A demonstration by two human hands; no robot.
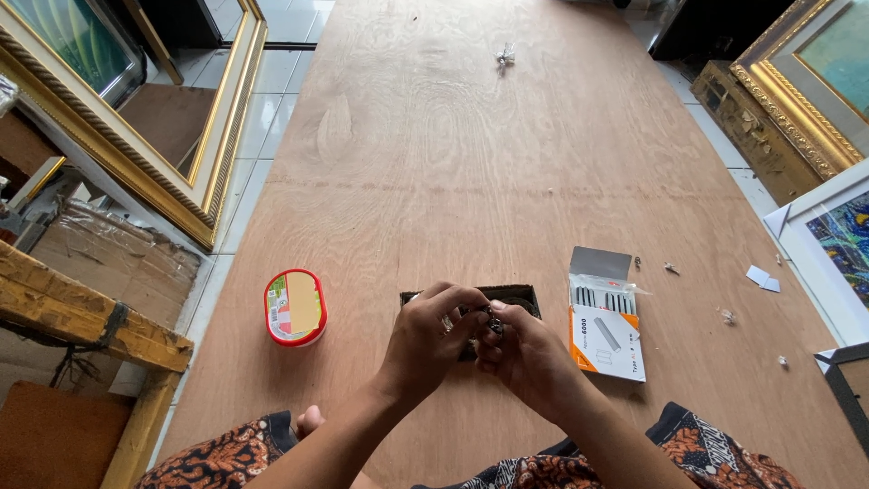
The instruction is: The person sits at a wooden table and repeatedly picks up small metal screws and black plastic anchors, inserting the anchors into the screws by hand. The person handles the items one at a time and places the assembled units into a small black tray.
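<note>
My left hand [425, 337] and my right hand [529, 355] meet over a small dark open box [518, 295] near the front of a plywood table [453, 163]. Between the fingertips of both hands sits a small dark metal piece [491, 321]; its exact shape is too small to tell. Most of the dark box is hidden behind my hands. An open white and orange box of staples [606, 330] lies just right of my right hand.
A closed oval tub with a red rim [295, 307] stands left of my hands. A small metal bit [504, 56] lies far up the table. Paper scraps [759, 277] dot the right side. Gilt picture frames [195, 154] lean at both sides.
</note>
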